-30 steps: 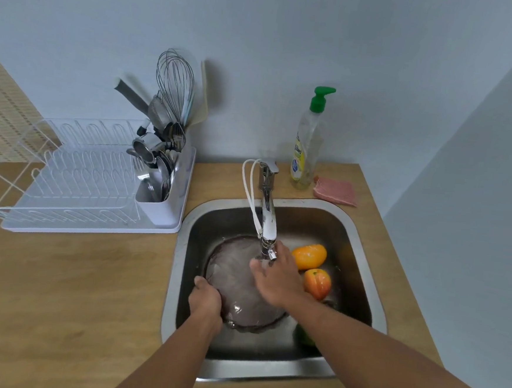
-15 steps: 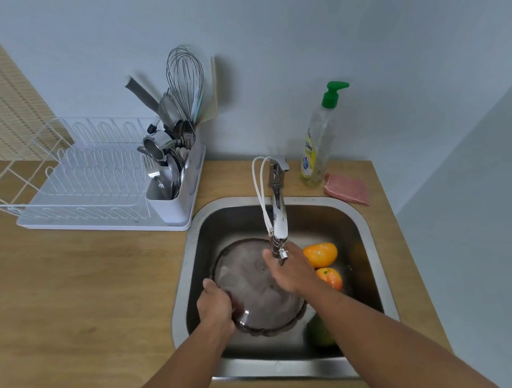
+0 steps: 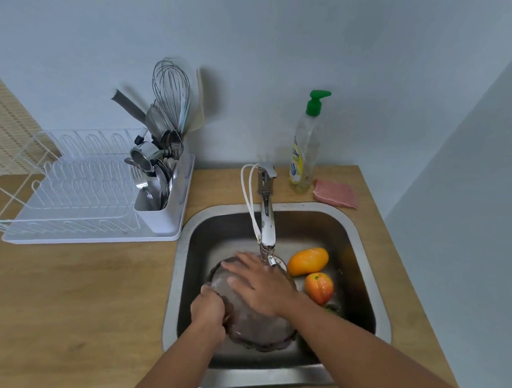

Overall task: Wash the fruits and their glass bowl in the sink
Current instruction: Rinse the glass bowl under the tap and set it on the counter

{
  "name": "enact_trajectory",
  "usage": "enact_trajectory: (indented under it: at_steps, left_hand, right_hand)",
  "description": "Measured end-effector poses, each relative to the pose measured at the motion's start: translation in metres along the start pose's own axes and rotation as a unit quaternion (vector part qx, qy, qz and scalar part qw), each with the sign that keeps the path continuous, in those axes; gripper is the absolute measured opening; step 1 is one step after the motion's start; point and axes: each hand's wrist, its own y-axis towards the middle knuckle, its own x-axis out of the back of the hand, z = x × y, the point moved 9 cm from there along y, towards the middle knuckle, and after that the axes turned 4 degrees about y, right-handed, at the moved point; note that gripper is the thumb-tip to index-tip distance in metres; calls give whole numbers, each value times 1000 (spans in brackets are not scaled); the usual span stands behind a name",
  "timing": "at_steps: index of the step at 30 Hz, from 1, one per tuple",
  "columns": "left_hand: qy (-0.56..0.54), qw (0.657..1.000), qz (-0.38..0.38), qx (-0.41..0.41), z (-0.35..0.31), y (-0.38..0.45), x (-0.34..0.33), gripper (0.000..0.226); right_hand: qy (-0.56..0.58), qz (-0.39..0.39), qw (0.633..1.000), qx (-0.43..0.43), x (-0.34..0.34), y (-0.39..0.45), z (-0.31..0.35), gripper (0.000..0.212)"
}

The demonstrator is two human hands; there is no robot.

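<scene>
Both forearms bare, no sleeves; left hand, right hand ungloved.

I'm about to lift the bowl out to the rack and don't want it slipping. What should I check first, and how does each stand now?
1. Left hand grips the round glass bowl at its rim: ok.
2. Right hand flat on the bowl, no grip: not ok.
3. Bowl rinsed clean: cannot tell.
4. White wire dish rack has free slots: ok.
5. Orange mango and red-orange apple lie beside the bowl: ok.
</scene>
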Motion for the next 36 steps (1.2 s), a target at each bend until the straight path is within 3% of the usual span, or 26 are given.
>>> enact_trajectory:
  at_steps: [2,5,9,12,15,17,21,23,25,26,27,29,32,34,36]
  left_hand:
    - [23,1000,-2,-19,-6,-2,2,45]
    - [36,998,-12,-39,-18,-8,3,42]
    - [52,998,22,-28,-31,-7,-3,32]
    - [63,996,52,-21,-35,3,-11,41]
    - [26,998,56,-2,-39,13,-11,40]
    - [1,998,53,14,-44,14,-8,22]
    - [-17,998,57,5,-59,4,-2,23]
    - [13,997,74,-15,-61,-6,-4,23]
    - [126,984,96,-78,-64,-13,-5,37]
    - [230,958,103,-137,-69,-17,-3,55]
    - [340,909,110,-214,-74,-21,-2,71]
    - [491,780,121,-369,-80,-33,-3,90]
    - [606,643,94,-458,-74,-29,-1,79]
    - [640,587,40,-494,-74,-23,-1,55]
    - [628,571,-3,-529,-76,-22,3,44]
  right_hand:
    - [89,-26,992,-86,14,2,-26,49]
    - [246,-50,947,-200,12,-13,-77,36]
    - [286,-25,925,-250,-6,-45,-116,60]
    - [325,-28,920,-215,-17,-64,-114,84]
    - [373,-27,916,-142,-20,-82,-98,91]
    - [336,-9,939,-74,-16,-95,-83,87]
    - [177,18,983,-37,-15,-110,-71,106]
    - [146,-29,988,-48,-11,-108,-71,83]
    - [153,-84,983,-51,-4,-110,-71,69]
    - [147,-97,983,-56,-2,-112,-74,70]
    - [140,-105,983,-62,-1,-113,-77,72]
    - [137,-108,983,-63,1,-113,-80,71]
    - [128,-102,985,-53,1,-111,-80,68]
    - [116,-95,988,-47,-1,-109,-79,68]
    - [105,-84,990,-50,-6,-106,-80,69]
